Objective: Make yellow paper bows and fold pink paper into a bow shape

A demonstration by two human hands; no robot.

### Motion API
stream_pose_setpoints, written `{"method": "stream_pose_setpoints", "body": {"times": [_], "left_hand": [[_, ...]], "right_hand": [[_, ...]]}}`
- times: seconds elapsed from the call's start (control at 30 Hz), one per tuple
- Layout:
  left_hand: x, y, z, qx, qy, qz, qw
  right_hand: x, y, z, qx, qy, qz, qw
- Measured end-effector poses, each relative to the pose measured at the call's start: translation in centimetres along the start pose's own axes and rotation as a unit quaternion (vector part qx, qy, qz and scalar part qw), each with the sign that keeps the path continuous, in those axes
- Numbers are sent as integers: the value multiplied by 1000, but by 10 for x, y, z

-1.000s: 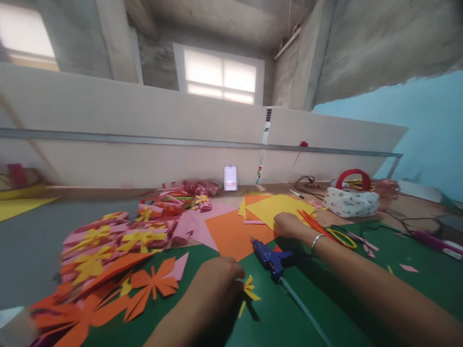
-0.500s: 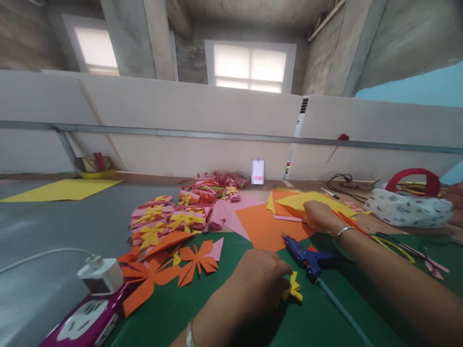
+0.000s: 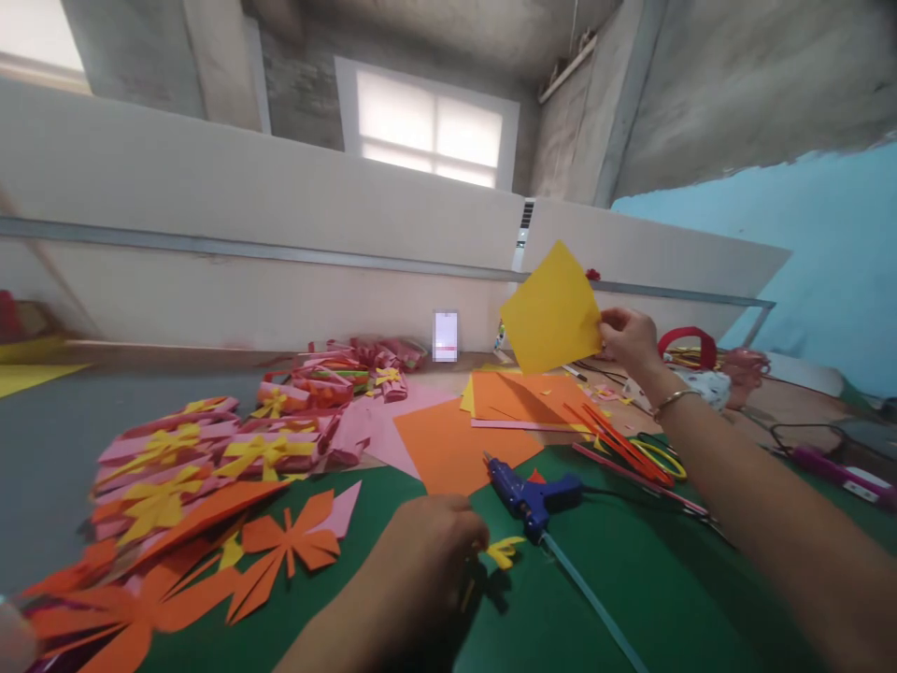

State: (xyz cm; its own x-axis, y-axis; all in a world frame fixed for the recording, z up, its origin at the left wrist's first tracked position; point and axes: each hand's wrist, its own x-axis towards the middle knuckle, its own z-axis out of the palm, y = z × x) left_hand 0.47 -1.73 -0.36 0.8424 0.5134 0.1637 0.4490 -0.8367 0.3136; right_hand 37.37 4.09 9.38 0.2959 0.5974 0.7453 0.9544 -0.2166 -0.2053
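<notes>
I saw the right hand (image 3: 626, 338) had lifted the yellow sheet (image 3: 552, 309), pinched, above the orange stack (image 3: 522, 397); left hand (image 3: 427, 547) gripped a yellow scrap (image 3: 505, 551) beside it

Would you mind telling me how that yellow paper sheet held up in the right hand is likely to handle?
The yellow sheet, pinched at one edge by the right hand, stays nearly flat, so it seems light and fairly stiff. Being thin, it would probably bend or crease easily.
</notes>
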Motion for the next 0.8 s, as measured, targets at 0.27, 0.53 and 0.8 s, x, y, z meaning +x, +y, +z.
{"method": "stream_pose_setpoints", "body": {"times": [0.27, 0.53, 0.8], "left_hand": [[4, -4, 2, -71, -31, -11, 997], [3, 3, -5, -37, -26, -55, 997], [-15, 20, -9, -135, -61, 60, 987]], "right_hand": [[-55, -33, 22, 33, -144, -189, 971], [-90, -129, 20, 126, -281, -309, 900], [-127, -322, 3, 135, -331, -681, 639]]}}
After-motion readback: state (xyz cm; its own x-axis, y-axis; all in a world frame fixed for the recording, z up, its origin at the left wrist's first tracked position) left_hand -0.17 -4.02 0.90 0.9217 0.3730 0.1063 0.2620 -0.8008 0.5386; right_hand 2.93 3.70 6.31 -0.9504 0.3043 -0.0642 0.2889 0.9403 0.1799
